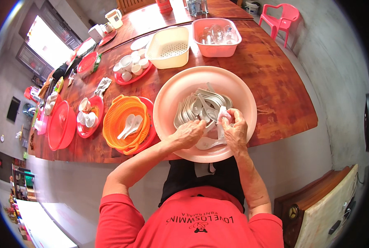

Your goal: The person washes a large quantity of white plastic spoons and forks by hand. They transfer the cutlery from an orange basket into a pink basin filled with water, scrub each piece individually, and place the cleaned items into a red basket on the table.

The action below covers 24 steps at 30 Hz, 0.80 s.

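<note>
A wide pale pink basin (245,97) at the table's near edge holds a heap of metal spoons (188,108) and several white soup spoons (207,143). Both my hands are over its near half, close together. My left hand (190,134) is closed, its fingers round a pale spoon (210,125) whose shape is mostly hidden. Pinched in my right hand (236,129) is a small pinkish-white cloth (223,114). To the left, two white soup spoons (131,125) lie in an orange colander (118,105), which stands on a red tray (149,113).
Behind the basin stand a cream perforated tub (151,53) and a pink tub (216,53) of glasses. Red plates with white cups (127,63) and more cups (87,117) are left, beside a red basin (61,124). A pink chair (280,18) stands far right; a wooden cabinet (312,194) near right.
</note>
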Tool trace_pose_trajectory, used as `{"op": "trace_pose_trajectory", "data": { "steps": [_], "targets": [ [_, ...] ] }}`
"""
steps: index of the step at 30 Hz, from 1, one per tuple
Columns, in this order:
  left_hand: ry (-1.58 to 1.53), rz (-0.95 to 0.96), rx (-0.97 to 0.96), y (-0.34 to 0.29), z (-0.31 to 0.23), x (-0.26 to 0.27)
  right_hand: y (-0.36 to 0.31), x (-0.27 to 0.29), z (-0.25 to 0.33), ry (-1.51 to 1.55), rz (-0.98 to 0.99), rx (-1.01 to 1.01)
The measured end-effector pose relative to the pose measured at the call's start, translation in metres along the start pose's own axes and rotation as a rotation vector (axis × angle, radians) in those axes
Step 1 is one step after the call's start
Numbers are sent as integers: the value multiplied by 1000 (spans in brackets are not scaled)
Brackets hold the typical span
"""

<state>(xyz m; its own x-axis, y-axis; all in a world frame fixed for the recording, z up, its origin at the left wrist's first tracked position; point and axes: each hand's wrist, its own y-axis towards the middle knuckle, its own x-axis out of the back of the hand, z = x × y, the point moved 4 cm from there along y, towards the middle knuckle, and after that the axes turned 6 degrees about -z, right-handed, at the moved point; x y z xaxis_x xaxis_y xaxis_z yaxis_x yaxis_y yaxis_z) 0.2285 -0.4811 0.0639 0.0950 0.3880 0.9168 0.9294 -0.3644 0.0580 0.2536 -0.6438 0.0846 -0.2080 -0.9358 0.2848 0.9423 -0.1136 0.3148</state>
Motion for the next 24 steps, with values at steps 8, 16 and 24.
{"op": "trace_pose_trajectory", "data": {
  "steps": [8, 16, 24],
  "targets": [
    [-1581, -145, 685, -7, 20, 21, 23, -17, 0, -705, 475, 299],
    [-1920, -259, 721, -1, 26, -4, 22, -16, 44, -110, 420, 174],
    [-1922, -318, 614, 6, 20, 0, 19, -63, 58, -23, 148, 274]
  ]
}}
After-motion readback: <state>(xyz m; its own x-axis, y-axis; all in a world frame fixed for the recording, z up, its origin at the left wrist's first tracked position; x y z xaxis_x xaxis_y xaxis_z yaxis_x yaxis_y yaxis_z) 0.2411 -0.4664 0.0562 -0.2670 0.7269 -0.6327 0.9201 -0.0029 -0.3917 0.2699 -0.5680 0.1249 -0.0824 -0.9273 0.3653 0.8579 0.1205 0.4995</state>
